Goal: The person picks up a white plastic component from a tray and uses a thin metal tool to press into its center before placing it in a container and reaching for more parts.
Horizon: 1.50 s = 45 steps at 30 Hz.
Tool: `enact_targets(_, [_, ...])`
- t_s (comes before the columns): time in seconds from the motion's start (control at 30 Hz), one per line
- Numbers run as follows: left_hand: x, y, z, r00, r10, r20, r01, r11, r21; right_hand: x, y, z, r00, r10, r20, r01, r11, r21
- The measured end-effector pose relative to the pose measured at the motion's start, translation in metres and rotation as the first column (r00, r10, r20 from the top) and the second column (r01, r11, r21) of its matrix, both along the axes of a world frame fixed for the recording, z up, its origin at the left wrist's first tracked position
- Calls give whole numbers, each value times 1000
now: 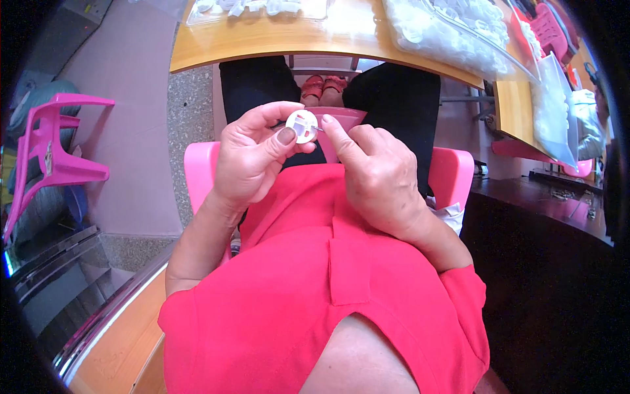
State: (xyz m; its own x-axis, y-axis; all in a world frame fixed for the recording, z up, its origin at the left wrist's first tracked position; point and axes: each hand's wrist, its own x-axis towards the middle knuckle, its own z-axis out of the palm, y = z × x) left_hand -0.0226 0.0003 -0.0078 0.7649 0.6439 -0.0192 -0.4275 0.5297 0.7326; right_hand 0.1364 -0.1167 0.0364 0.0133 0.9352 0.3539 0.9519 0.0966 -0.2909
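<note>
Between the thumb and fingers of my left hand (pixel 252 151) is a small round white plastic part (pixel 301 126) with cut-out openings, held up over my lap. My right hand (pixel 380 167) is closed, its index finger stretched toward the part. A thin metal pin or tool tip (pixel 318 129) shows between that fingertip and the part's right edge. The rest of the thin piece is hidden by my right fingers, so its kind cannot be told.
Ahead is a wooden table (pixel 275 49) with a clear tray (pixel 321 14) of small white parts at left. A large clear bin (pixel 453 59) full of translucent parts stands at right. A pink plastic chair (pixel 59 154) is on the left; a dark surface (pixel 525 217) lies right.
</note>
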Motion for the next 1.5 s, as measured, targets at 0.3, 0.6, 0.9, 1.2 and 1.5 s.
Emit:
enact_targets(0.3, [2,-3,1,1000,5,-8,-6,999,-41,-1,0,-2,999,-16,52,15,1000,24])
enact_targets(0.6, [2,-4,0,1000,21,-21,-21,1000,15,-3,1,-2,997,-14,74,13,1000,9])
enact_targets(0.9, [2,-4,-2,998,24,-52,-19,995,96,-3,0,-6,971,6,240,-4,1000,-9])
enact_targets(1.2, [3,-7,-4,998,43,-38,-42,999,23,-6,2,-6,937,-13,349,0,999,39])
enact_targets(1.5, [3,-5,-3,1000,23,10,-23,1000,3,0,3,0,969,39,243,-48,998,30])
